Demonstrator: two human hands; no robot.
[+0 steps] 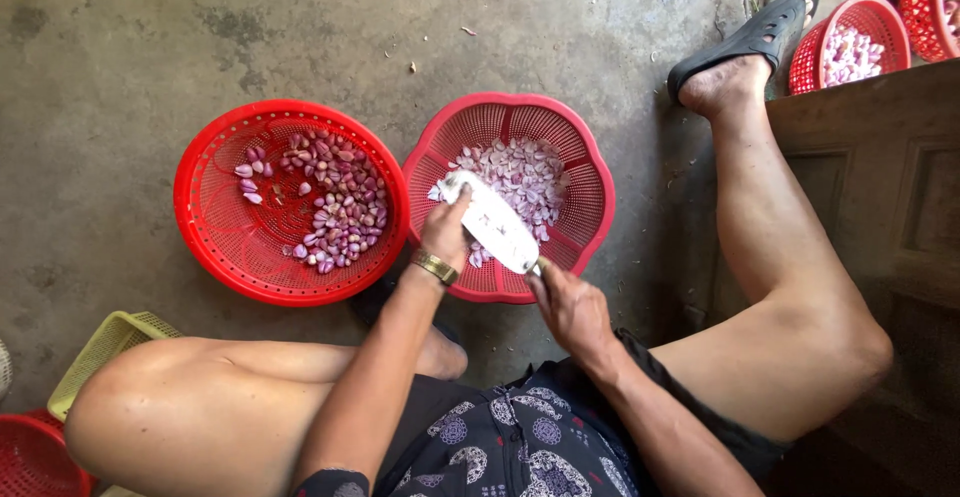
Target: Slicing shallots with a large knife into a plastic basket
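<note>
1. Right hand [570, 307]: fingers clenched round the handle of a broad cleaver [495, 225], blade held flat over the scalloped red basket [590, 172] so trimmings drop in
2. Left hand [445, 232]: fingers pinch something small at the blade, hidden from view
3. Peeled shallots [525, 172]: heaped in that basket
4. Round red basket [215, 232], just beside on the floor [120, 47]: purple shallots [340, 207], kept apart

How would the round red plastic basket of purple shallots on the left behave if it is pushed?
The round red plastic basket probably slides easily, since it sits flat on the concrete floor. It looks wide and low, so tipping seems unlikely. The loose purple shallots inside may roll.
</note>
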